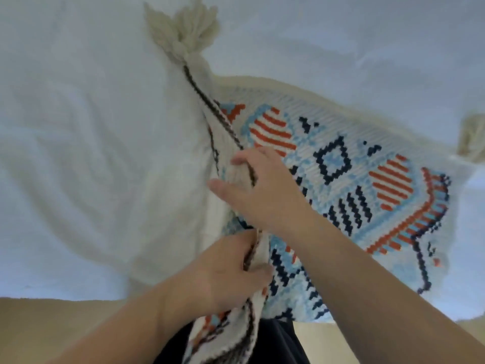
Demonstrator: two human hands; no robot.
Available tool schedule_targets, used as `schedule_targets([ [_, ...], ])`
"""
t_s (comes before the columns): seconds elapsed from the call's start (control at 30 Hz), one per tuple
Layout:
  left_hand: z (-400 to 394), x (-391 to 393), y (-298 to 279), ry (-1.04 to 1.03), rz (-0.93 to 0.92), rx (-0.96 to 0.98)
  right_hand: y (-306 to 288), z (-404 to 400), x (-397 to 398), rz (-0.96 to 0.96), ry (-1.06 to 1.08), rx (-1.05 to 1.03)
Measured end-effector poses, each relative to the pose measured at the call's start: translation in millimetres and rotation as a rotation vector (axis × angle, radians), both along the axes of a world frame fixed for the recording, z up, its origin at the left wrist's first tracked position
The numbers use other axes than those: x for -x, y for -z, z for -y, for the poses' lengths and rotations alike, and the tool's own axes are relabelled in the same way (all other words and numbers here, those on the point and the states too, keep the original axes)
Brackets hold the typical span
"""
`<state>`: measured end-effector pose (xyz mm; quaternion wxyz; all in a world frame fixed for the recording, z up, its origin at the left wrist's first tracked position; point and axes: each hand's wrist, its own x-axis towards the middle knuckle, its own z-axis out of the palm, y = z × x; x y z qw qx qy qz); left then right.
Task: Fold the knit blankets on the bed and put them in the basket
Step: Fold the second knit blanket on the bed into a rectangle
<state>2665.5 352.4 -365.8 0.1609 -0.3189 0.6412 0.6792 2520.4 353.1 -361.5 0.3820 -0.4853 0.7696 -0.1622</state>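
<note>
A patterned knit blanket, cream with blue, navy and orange motifs, lies across the centre and right of the frame on a white bed sheet. A cream tassel sticks out at top centre, another at the right edge. The left hand pinches the blanket's folded left edge at lower centre. Just above it, the right hand grips the same edge with curled fingers.

1. Bedroom in a home, prob.
2. Bed w/ rumpled white sheet filling most of view.
3. Patterned knit blanket w/ cream tassel spread on sheet: household textile, not shop/lab gear.
4. Tan floor along bed's near edge.
</note>
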Motion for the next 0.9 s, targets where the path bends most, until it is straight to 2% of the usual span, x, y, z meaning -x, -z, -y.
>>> schedule_targets([
  [0.07, -18.6, 23.9, 1.3, 0.035, -0.021, 0.068, 5.7, -14.0, 5.1, 0.001, 0.065, 0.053],
  [0.13, -36.6, 49.7, 2.8, 0.083, -0.023, 0.126, 9.6, -33.9, 29.5, 0.037, 0.230, 0.164],
  [0.23, -63.8, 98.2, -5.3, 0.184, -0.021, 0.232, 5.7, -78.8, 88.7, 0.115, 0.386, 0.231],
  [0.33, -96.8, 157.0, -12.5, 0.275, -0.015, 0.246, 0.7, -128.8, 150.9, 0.167, 0.514, 0.285],
  [0.5, -164.6, 257.9, -10.3, 0.546, -0.046, 0.382, 4.4, -218.0, 240.3, 0.177, 0.747, 0.310],
  [0.67, -218.3, 330.9, 1.4, 0.741, 0.000, 0.357, 27.0, -299.4, 301.7, 0.193, 1.001, 0.248],
  [0.8, -201.1, 353.1, 21.8, 0.722, -0.052, 0.751, 51.1, -330.9, 325.2, 0.187, 1.075, 0.192],
  [0.9, -173.4, 372.4, 39.5, 0.725, -0.131, 0.975, 66.4, -333.1, 333.0, 0.237, 1.072, 0.160],
])
